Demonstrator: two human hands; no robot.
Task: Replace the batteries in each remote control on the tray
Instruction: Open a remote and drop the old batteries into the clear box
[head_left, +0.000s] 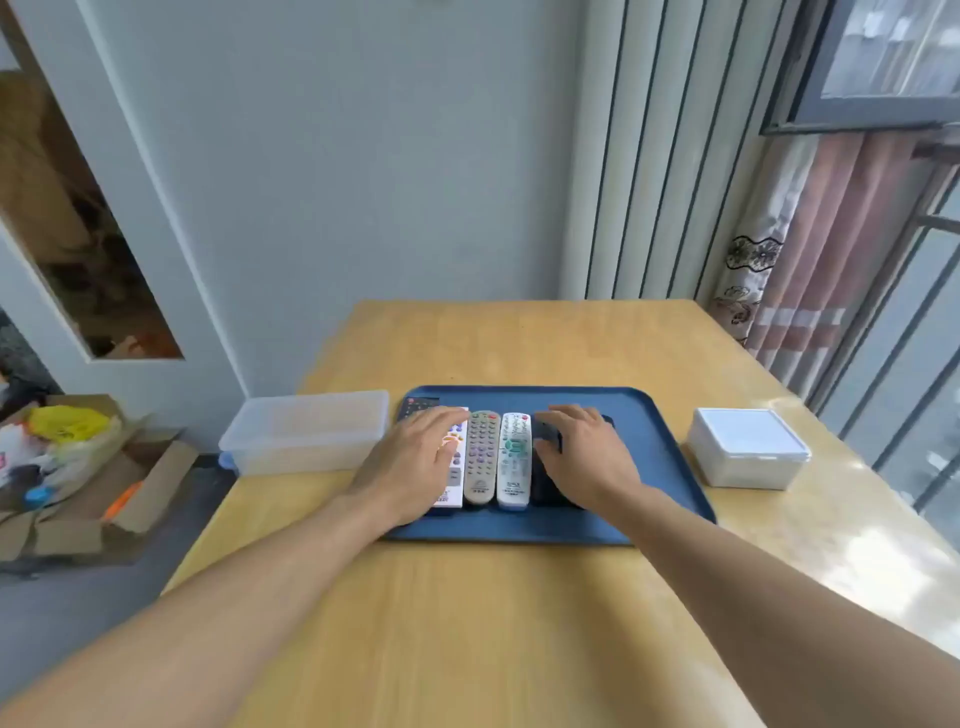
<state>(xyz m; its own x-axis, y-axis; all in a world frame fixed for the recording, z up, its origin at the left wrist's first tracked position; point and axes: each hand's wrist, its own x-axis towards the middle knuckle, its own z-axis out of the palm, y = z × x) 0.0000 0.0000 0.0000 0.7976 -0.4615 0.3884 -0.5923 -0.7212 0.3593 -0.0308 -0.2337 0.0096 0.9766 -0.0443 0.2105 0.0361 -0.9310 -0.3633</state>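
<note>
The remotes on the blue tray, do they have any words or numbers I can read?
None can be read.
Beige remote control: button marks and bottom logo too blurred.
White remote control with green buttons: bottom label too small.
White remote under the left hand: print blurred.
Black remotes: nothing legible.

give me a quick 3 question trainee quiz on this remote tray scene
1. True or false: the remotes lie on a blue tray.
2. Which remote lies between the left hand and right hand beside the white remote? A beige remote B red remote C yellow remote
3. Fill in: the long clear box sits to the tray's ____.

Key: 1 true; 2 A; 3 left
</note>
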